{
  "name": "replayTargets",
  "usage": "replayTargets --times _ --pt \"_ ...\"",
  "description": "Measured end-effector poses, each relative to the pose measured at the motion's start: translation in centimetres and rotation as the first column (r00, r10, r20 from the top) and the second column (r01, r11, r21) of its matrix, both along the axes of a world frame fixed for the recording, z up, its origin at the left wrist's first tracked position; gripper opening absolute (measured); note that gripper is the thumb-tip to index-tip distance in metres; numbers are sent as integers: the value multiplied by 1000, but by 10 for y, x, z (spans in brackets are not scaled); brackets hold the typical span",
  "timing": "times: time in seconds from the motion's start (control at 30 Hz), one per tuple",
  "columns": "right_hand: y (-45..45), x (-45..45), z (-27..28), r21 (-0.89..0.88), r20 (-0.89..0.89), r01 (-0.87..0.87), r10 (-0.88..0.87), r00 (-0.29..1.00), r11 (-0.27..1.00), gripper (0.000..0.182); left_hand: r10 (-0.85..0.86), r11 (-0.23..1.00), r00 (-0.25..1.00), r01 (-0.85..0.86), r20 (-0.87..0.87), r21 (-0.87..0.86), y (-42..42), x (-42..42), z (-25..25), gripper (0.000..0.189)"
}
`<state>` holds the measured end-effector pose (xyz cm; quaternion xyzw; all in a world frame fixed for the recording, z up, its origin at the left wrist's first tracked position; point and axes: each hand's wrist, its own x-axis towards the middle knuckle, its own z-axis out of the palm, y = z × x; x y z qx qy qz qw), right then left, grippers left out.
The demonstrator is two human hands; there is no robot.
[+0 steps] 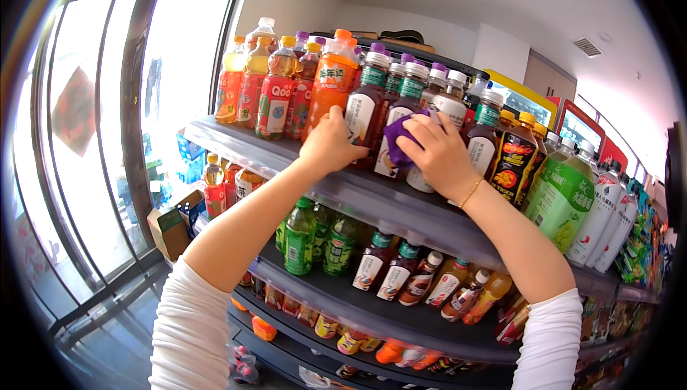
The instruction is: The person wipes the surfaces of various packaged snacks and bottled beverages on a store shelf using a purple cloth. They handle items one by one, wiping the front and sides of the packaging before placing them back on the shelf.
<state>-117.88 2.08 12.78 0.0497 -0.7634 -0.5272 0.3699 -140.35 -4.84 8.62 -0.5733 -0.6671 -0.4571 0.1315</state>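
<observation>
My left hand (334,144) is around the lower part of a dark plastic drink bottle (360,113) with a white label and green neck band. Its thumb lies across the bottle's base, and an orange soda bottle (334,78) stands just left of the fingers. My right hand (437,148) holds a bunched purple cloth (400,140) against a similar dark bottle (387,163), partly covering its label. Beside the right wrist, another dark bottle (482,132) stands upright on the top shelf (349,189).
Juice bottles (275,92) stand at the shelf's left end; black bottles (515,156) and large green bottles (563,197) are at right. Lower shelves hold green bottles (299,237) and several others. A clear strip (257,148) edges the top shelf. Left are a cardboard box (169,231) and glass doors (80,121).
</observation>
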Motion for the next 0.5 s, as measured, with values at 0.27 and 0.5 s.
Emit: replayTargets --times 0.27,0.5 --pt "-36 -54 29 -275 -193 -63 9 981 959 33 -274 941 954 240 -122 -240 -18 -43 33 71" --pt "-49 -99 36 -422 -341 -163 10 940 892 34 -511 841 855 519 -94 150 -6 -93 45 47"
